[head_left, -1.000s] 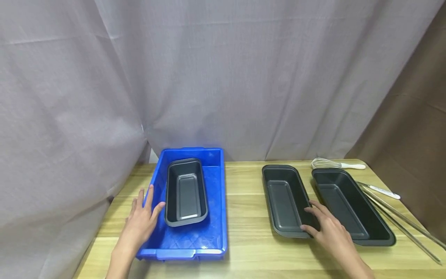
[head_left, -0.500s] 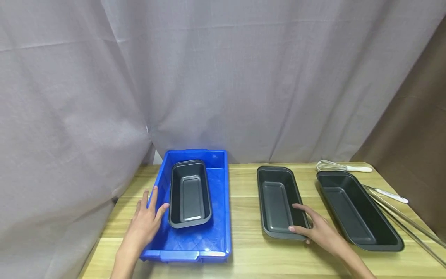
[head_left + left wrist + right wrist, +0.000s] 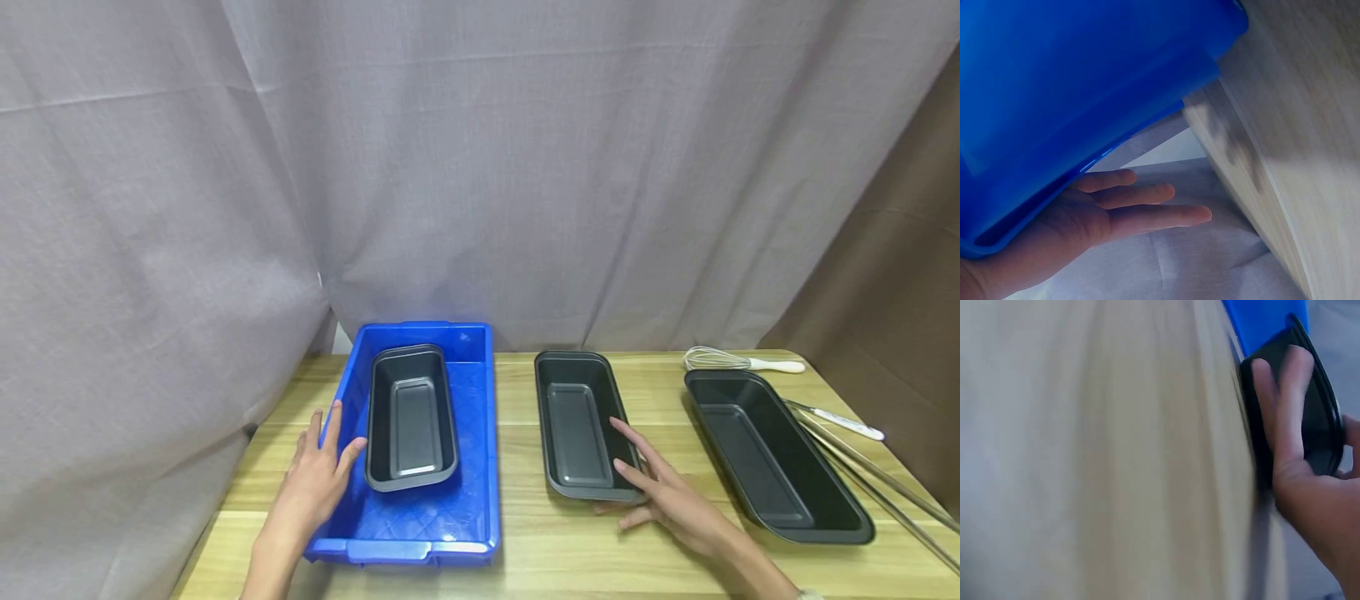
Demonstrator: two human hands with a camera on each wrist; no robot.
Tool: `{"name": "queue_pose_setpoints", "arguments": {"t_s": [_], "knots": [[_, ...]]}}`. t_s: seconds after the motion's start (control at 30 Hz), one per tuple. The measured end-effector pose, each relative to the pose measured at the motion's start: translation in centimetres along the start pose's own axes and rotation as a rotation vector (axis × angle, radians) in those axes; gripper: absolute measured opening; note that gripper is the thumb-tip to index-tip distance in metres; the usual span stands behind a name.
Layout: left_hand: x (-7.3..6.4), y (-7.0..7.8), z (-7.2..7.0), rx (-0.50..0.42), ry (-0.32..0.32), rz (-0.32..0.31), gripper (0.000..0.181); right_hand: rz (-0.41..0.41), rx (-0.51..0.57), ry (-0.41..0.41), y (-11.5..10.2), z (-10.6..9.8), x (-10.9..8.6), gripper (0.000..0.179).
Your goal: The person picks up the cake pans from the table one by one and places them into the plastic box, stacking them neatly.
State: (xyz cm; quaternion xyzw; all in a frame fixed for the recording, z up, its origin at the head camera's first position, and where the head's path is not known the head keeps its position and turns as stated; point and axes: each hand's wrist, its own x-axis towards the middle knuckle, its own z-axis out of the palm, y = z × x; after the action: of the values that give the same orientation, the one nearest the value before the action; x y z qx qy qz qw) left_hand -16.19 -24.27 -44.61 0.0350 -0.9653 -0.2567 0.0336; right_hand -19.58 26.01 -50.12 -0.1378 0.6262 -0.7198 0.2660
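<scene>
Your right hand point(image 3: 675, 500) grips the dark grey, rectangular, metal-looking loaf pan point(image 3: 577, 433) by its right long side, towards the near corner. The fingers straddle the wall, two tips reaching over the interior and others lying along the outside; I can't tell how firmly they pinch. The pan is over the table point(image 3: 525, 537), between the blue plastic rectangular bin point(image 3: 468, 433) and a matching dark grey pan point(image 3: 753, 458) farther right; whether its base touches the wood is unclear. Your left hand point(image 3: 309, 483) rests at the bin's left rim, fingers spread and nearly straight, grasping nothing. Another dark grey loaf pan point(image 3: 412, 425) lies inside that bin.

Expect yours to be light, stiff and hard to damage, though its smooth coating may slip. Held near one corner, it will probably want to tilt; the rolled rim midway along a long side should balance better.
</scene>
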Motion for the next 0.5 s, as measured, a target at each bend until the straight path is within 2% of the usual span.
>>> {"name": "queue_pose_setpoints", "arguments": {"t_s": [0.17, 0.23, 0.33, 0.5], "knots": [[0.0, 0.0, 0.0, 0.0, 0.013, 0.009, 0.074, -0.083, 0.291, -0.16, 1.0, -0.2, 0.5, 0.075], [0.0, 0.0, 0.0, 0.0, 0.015, 0.01, 0.074, -0.114, 0.357, -0.188, 1.3, -0.1, 0.7, 0.078], [0.0, -0.1, 0.0, 0.0, 0.008, 0.009, 0.075, -0.133, 0.379, -0.188, 1.4, 0.2, 0.7, 0.084], [-0.1, -0.1, 0.0, 0.0, 0.006, 0.01, 0.075, -0.196, 0.276, -0.172, 0.4, 1.3, 0.6, 0.087]]}}
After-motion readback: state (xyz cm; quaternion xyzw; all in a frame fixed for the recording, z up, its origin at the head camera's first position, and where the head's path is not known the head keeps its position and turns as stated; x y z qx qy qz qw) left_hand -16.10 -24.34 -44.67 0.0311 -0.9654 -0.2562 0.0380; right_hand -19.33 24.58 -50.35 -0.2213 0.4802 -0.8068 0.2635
